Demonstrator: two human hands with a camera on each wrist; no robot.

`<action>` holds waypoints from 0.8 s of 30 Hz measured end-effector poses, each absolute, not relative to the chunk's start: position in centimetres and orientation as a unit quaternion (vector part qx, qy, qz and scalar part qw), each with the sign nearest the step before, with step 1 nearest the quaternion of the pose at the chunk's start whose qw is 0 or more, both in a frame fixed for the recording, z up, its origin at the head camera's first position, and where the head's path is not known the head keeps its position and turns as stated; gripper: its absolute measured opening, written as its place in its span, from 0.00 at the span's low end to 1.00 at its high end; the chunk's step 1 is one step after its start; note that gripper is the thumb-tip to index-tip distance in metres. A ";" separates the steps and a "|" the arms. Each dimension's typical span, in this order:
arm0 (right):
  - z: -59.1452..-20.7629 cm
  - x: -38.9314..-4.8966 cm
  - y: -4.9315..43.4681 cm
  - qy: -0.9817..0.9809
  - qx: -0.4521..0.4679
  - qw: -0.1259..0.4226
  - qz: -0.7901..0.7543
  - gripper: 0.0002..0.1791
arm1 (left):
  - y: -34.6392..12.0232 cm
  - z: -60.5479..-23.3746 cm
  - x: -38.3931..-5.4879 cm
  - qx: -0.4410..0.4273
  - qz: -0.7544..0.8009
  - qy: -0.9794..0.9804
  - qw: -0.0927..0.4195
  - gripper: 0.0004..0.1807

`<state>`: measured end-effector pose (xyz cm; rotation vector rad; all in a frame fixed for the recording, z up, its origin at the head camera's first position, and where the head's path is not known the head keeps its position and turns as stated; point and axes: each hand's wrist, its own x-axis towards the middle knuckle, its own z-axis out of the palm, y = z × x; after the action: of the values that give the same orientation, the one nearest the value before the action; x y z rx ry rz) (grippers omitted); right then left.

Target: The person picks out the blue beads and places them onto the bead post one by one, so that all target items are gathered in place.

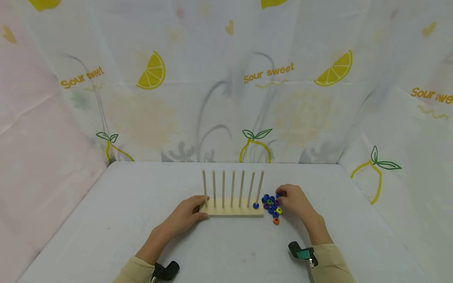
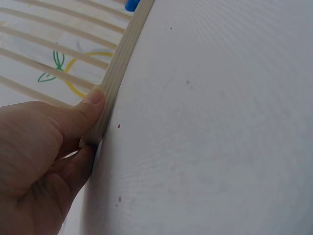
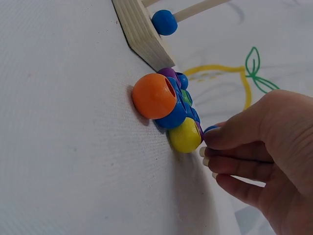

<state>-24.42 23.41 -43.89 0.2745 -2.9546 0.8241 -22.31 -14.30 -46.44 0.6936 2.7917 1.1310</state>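
Note:
A wooden peg rack point(image 1: 233, 213) with a row of several upright pegs stands on the white table. One blue bead point(image 1: 256, 206) sits at the foot of its rightmost peg. My left hand point(image 1: 185, 214) grips the rack's left end, the thumb on the front edge, as the left wrist view also shows. Right of the rack lies a cluster of beads in blue, green, purple and yellow, with an orange bead point(image 3: 154, 96) nearest me. At the cluster's far right side, my right hand point(image 1: 295, 200) pinches a blue bead point(image 3: 211, 128), mostly hidden by the fingers.
The white table point(image 1: 226, 251) runs back to a hanging cloth point(image 1: 198, 102) printed with lemons, which also closes off both sides. Small dark cameras are strapped to both wrists, over beige sleeves point(image 1: 330, 261).

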 end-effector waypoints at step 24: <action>-43.3 -24.1 23.1 -0.949 0.114 0.101 0.275 0.11 | -14.2 -46.2 -22.0 0.224 0.361 0.905 0.022 0.30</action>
<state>-24.08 23.12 -43.34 0.3376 -2.8048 0.8126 -22.04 -14.20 -46.20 0.6926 2.8043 1.1197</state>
